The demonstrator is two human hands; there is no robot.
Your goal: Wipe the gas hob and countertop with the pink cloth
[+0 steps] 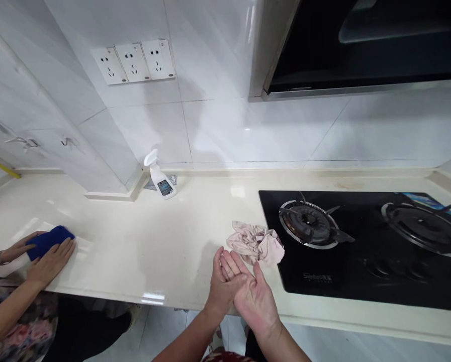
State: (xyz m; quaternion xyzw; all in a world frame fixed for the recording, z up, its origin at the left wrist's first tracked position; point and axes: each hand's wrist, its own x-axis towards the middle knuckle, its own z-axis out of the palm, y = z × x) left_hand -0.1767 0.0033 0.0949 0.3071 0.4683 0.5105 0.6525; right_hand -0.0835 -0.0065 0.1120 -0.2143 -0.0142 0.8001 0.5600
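Observation:
My left hand (221, 289) and my right hand (258, 304) meet over the counter's front edge. The right one lies palm up, fingers stretched and thumb apart, with nothing on the palm. Against its fingers rests my left hand, its own fingers extended and a digit lying across the right palm; part of it is overlapped. Just beyond my fingertips a crumpled pinkish, stained cloth (248, 241) sits on the counter, touching the left edge of the black gas stove (346, 276).
At the left, another person's hands (50, 264) press a blue cloth (46, 243) on the cream counter (172, 251). A white spray bottle (162, 181) stands by the wall on a grey packet (150, 185). A range hood (361, 50) overhangs the stove.

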